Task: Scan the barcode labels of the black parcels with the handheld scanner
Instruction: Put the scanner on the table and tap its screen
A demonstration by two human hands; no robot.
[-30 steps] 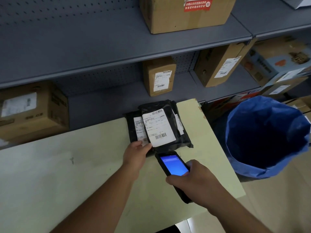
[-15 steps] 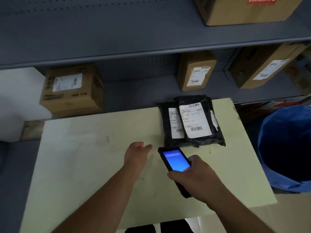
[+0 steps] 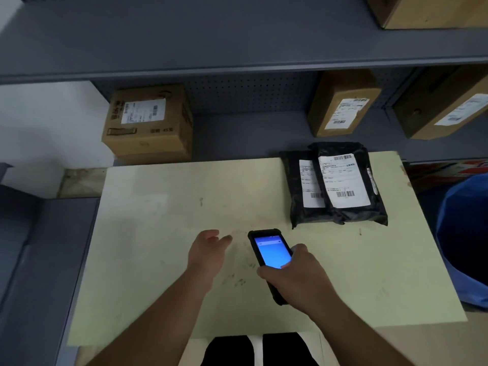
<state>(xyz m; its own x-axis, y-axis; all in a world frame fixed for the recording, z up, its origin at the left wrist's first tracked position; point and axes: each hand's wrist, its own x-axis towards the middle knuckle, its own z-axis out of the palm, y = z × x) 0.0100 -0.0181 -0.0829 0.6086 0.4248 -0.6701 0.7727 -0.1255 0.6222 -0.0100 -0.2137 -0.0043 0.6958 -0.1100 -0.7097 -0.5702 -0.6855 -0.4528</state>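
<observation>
A stack of black parcels [image 3: 353, 215] lies at the far right of the pale table [image 3: 163, 233]. The top parcel shows a white barcode label [image 3: 343, 180]; a second label [image 3: 309, 186] peeks out from the parcel beneath, on the left. My right hand [image 3: 298, 281] grips the black handheld scanner [image 3: 269, 249], its blue screen lit and its head towards the parcels, a short way in front of them. My left hand [image 3: 207, 252] hovers over the table left of the scanner, fingers loosely apart, holding nothing.
A blue bag-lined bin [image 3: 464, 239] stands right of the table. Grey shelves [image 3: 237, 62] run behind it, with cardboard boxes: one at back left [image 3: 148, 122], one behind the parcels [image 3: 343, 101], one at far right [image 3: 446, 107].
My left hand has let go of the parcel stack and drawn back to the left. The view has swung left, so parcels and bin sit further right. The scanner stays in my right hand.
</observation>
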